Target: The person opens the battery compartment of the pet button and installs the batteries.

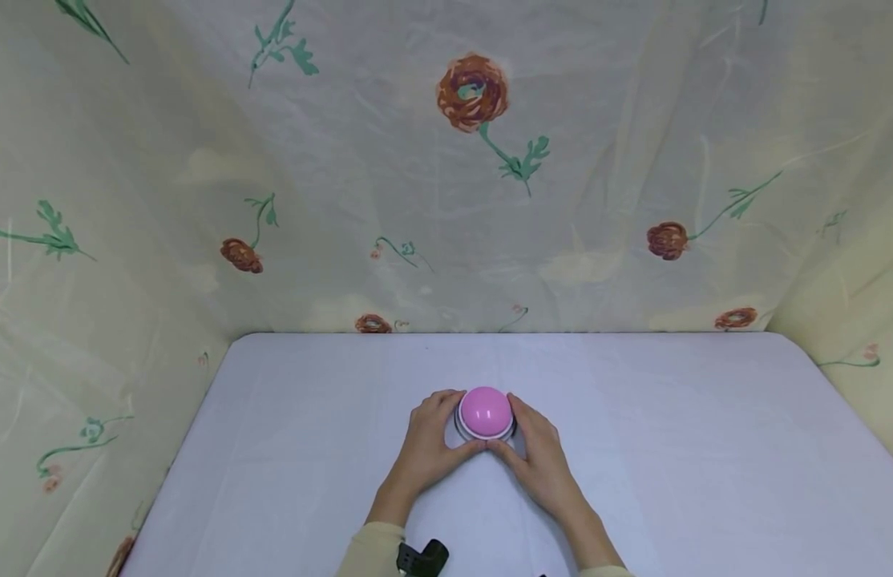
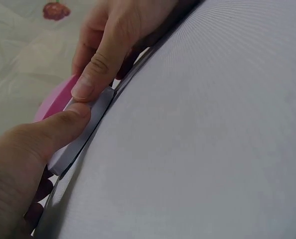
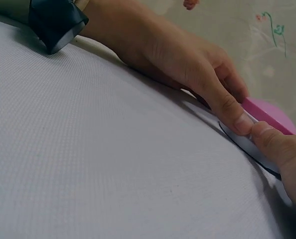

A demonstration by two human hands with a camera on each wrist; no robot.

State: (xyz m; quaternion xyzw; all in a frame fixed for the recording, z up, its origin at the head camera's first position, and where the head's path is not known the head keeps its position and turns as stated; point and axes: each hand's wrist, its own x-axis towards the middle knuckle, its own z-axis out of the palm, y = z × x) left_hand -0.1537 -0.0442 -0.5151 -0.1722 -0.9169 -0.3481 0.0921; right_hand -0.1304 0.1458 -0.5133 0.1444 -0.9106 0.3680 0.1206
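A round push button with a glossy pink dome (image 1: pixel 486 412) and a white base sits on the white table, in front of the person. My left hand (image 1: pixel 426 445) grips the base from the left, fingers round the side and thumb at the near edge. From the right, my right hand (image 1: pixel 542 461) holds it the same way. Both thumbs meet tip to tip against the base's white side wall (image 2: pixel 77 144) in the left wrist view. A dark rim runs along the bottom of the base, at the tabletop. Most other fingers are hidden behind the base in the wrist views.
The white-covered table (image 1: pixel 706 449) has rounded far corners. Pale curtain-like sheeting (image 1: pixel 598 160) with printed flowers rises behind it and along both sides. A black wrist-worn device (image 1: pixel 423 557) sits at the left sleeve.
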